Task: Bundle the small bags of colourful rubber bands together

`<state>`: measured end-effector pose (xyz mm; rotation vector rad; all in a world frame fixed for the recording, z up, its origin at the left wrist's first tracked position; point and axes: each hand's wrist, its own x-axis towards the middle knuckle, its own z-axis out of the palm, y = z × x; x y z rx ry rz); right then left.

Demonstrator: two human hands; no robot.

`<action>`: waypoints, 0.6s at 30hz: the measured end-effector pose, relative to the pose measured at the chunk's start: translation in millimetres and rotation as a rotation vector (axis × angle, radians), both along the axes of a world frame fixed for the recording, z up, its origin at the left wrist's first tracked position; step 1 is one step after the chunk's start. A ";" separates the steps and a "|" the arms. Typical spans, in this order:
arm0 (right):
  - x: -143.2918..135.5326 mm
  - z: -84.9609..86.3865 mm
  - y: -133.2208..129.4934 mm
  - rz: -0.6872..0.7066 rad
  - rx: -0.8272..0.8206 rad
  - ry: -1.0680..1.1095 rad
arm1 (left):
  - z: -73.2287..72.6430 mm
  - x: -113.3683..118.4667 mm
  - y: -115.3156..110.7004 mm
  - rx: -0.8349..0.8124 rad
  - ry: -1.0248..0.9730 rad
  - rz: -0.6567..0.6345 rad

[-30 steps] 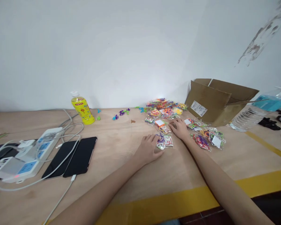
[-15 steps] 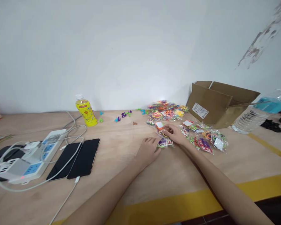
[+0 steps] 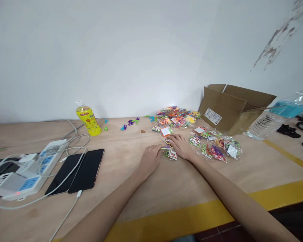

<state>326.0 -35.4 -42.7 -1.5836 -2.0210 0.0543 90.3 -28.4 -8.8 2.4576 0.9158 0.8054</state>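
Note:
My left hand (image 3: 150, 158) rests on the wooden table, its fingers together at the left edge of a clear packet (image 3: 171, 154) with colourful pieces inside. A thin green and purple bit shows at its fingertips. My right hand (image 3: 179, 146) lies palm down over the same packet, fingers stretched out and partly covering it. Just beyond my right fingertips is a packet with a white card (image 3: 166, 131). A heap of similar packets (image 3: 178, 116) lies behind, and another group (image 3: 217, 146) is spread to the right.
An open cardboard box (image 3: 224, 109) and a large clear bottle (image 3: 262, 126) stand at the right. Small coloured pieces (image 3: 130, 122) lie near the wall. On the left are a yellow bottle (image 3: 89, 119), two dark phones (image 3: 87, 171) and a power strip (image 3: 40, 168) with white cables.
My right hand has flattened and spread its fingers over the packet. My left fingers have closed at the packet's left edge. The whole view has shifted slightly.

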 end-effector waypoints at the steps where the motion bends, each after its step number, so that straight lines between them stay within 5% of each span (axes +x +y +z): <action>1: -0.9 -1.1 0.2 -0.003 -0.002 -0.010 | 0.1 -1.3 0.6 0.019 0.025 0.021; 6: -1.8 2.5 -1.7 0.017 -0.001 0.035 | 3.0 -9.8 3.3 0.009 -0.033 0.048; 13: -18.0 19.0 -10.8 0.117 0.011 0.337 | 3.9 -13.7 9.7 -0.231 -0.334 0.126; 18: -28.2 19.4 -10.1 0.057 0.012 0.590 | -4.2 -11.0 16.8 -0.443 -0.543 0.074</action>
